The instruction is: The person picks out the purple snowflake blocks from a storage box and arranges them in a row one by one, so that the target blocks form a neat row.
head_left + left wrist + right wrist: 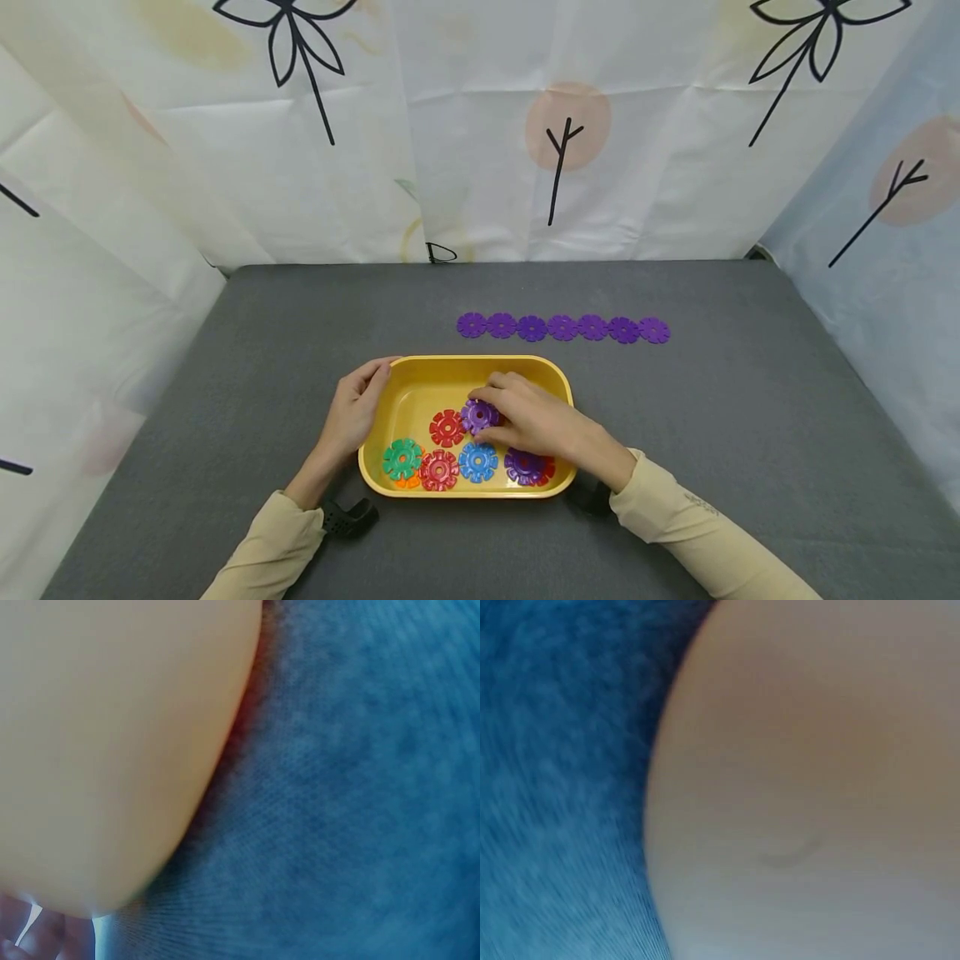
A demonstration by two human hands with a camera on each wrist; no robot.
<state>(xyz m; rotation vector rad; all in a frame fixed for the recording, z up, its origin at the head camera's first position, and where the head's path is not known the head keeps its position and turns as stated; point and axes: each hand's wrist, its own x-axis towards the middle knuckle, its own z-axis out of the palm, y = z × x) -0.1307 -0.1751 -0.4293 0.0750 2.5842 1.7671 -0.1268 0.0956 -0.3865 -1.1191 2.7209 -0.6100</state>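
A yellow tray stands on the grey table with flower-shaped plastic discs inside it. My left hand grips the tray's left side, thumb at the rim. Over the tray's right half reaches my right hand, its thumb and fingers pinching a purple flower disc at the edges. Beside that disc lies a red disc. Along the near side are a green disc, another red disc, a blue disc and a purple disc overlapping a red one. Both wrist views show mostly blurred skin and blue-tinted cloth.
Beyond the tray, a straight row of several purple flower discs lies on the grey table, edge to edge. White printed cloth hangs behind the table and at both sides. A black wrist strap shows under the left forearm.
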